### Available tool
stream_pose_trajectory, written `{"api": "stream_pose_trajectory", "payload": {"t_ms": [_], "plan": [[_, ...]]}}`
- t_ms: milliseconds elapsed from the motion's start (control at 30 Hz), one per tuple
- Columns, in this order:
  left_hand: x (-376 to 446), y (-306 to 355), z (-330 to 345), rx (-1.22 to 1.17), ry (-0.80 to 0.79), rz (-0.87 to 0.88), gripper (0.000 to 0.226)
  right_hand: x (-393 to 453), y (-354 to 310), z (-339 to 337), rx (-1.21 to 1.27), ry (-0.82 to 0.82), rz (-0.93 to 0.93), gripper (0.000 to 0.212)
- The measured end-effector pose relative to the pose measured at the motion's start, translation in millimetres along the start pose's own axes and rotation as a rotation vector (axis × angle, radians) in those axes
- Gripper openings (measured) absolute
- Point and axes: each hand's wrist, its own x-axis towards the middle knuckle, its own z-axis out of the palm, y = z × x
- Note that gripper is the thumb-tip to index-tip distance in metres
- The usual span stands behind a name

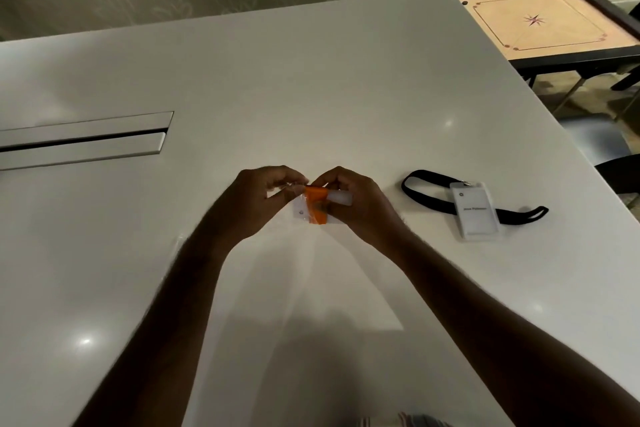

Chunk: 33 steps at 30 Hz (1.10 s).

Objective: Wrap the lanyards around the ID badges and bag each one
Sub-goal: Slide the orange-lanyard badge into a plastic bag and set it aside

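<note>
- Recessed metal slot [83, 139]: set flush in the white counter [311, 80] at the far left; long, narrow, with a dark gap along its upper strip.
- Left hand [258, 199]: above the middle of the counter, fingers curled, fingertips pinching the top left edge of a clear bag [301, 199].
- Clear bag: thin, see-through plastic, held between both hands just above the counter; its outline is faint against the white surface.
- Orange lanyard [317, 204]: wound in a tight band around the middle of a white ID badge [337, 198]; the bundle sits at the mouth of the bag, and how far inside cannot be told. A small round mark shows at the lower left of the badge; no writing can be read.
- Right hand [358, 203]: fingers curled, gripping the right end of the wrapped badge and the bag's edge.
- Black lanyard [429, 196]: lies loose and unwrapped on the counter to the right of the hands, looped at left, its tail running out to the right.
- Second ID badge [474, 211]: in a clear holder, clipped to the black lanyard and lying across it; a small round logo at top and one line of dark print mid-card, too blurred to read.
- Carrom board [543, 24]: on a dark-framed stand beyond the counter's far right corner, star motif at centre.
</note>
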Motion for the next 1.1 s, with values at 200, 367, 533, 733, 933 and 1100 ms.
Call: {"api": "stream_pose_trajectory", "payload": {"t_ms": [200,367,533,733,933,1100], "plan": [[-2.0,-7.0,-0.6,-0.296,-0.004,-0.113,0.017,5.6,-4.6,-6.2,-0.105,-0.075,0.011,0.023],[-3.3,-12.4,5.7,-0.290,-0.023,-0.141,0.015,6.5,-10.6,-9.3,-0.264,-0.093,-0.033,0.022],[-6.6,-10.9,14.0,-0.334,-0.010,-0.126,0.016,10.2,-21.5,-12.8,-0.467,-0.187,-0.086,0.027],[-7.6,-2.6,24.9,-0.422,0.101,-0.087,0.016,13.5,-29.0,-10.8,-0.526,-0.170,-0.135,0.032],[-7.7,-9.4,17.5,-0.472,-0.126,-0.081,0.031,17.2,-35.3,-18.1,-0.437,-0.165,-0.094,0.040],[-11.2,-10.8,20.0,-0.535,-0.101,-0.105,0.039,17.8,-33.9,-17.4,-0.431,-0.219,-0.100,0.038]]}}
